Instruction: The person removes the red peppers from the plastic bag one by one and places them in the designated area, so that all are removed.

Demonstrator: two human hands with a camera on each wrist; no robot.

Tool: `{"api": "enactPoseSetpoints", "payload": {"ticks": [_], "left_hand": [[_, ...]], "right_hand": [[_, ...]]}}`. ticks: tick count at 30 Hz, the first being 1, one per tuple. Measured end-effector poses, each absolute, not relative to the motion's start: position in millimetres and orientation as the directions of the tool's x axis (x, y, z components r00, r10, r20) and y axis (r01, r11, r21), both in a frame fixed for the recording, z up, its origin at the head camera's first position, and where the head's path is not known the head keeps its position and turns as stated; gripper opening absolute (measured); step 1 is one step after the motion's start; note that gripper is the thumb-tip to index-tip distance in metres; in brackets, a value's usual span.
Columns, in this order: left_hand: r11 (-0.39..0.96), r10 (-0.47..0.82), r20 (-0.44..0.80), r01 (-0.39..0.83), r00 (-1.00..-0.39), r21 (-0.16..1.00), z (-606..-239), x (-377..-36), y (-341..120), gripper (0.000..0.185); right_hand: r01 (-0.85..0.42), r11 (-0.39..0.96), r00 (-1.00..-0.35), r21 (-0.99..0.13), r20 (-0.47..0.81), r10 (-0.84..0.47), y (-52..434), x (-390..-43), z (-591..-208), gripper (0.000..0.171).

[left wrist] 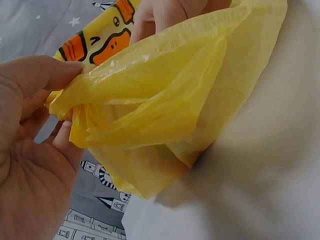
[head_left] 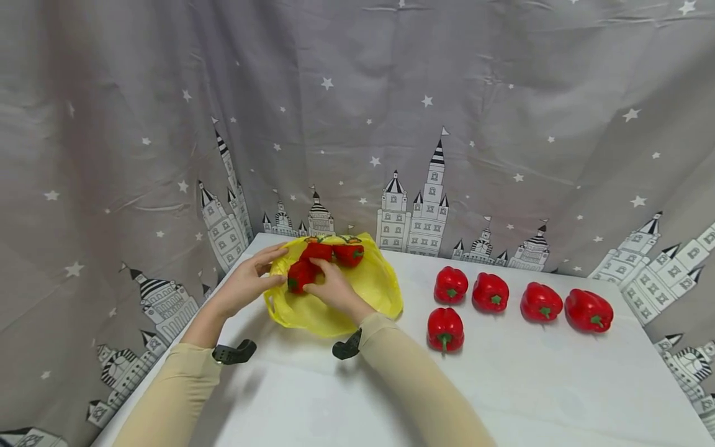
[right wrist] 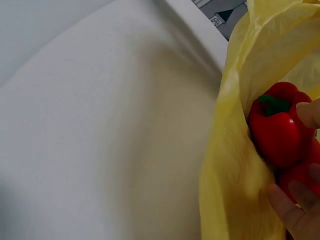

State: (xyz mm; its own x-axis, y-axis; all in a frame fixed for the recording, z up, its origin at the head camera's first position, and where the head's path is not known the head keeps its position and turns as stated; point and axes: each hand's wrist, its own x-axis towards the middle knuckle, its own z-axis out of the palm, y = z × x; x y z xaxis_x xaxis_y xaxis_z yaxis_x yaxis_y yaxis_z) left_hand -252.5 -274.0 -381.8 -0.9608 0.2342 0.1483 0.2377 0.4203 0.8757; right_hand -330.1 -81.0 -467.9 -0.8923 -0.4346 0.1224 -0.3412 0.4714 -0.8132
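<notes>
Sleeves nearest; my left hand (head_left: 246, 282) pinches yellow bag (head_left: 373, 287) rim open, right hand (head_left: 334, 288) grips a red pepper (head_left: 300, 275) w/ stem up, just inside bag mouth.

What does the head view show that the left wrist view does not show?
Only the head view shows the peppers: five loose ones on the table, three at the bag's mouth, and the right hand holding one pepper there. Only the left wrist view shows the duck print on the bag. Both show the left hand pinching the edge of the yellow bag.
</notes>
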Motion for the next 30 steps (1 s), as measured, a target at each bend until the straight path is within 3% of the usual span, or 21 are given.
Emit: {"api": "enactPoseSetpoints", "payload": {"ticks": [14,30], "left_hand": [[0.413,0.223,0.098,0.185,-0.970,0.892,-382.1,-249.8,-276.3,0.058],[0.409,0.238,0.123,0.214,-0.964,0.887,-384.4,-246.6,-277.7,0.057]], "right_hand": [[-0.307,0.550,-0.904,-0.777,0.058,-0.424,-103.8,-334.6,-467.5,0.063],[-0.334,0.519,-0.900,-0.786,0.102,-0.424,-89.2,-336.2,-472.4,0.051]]}}
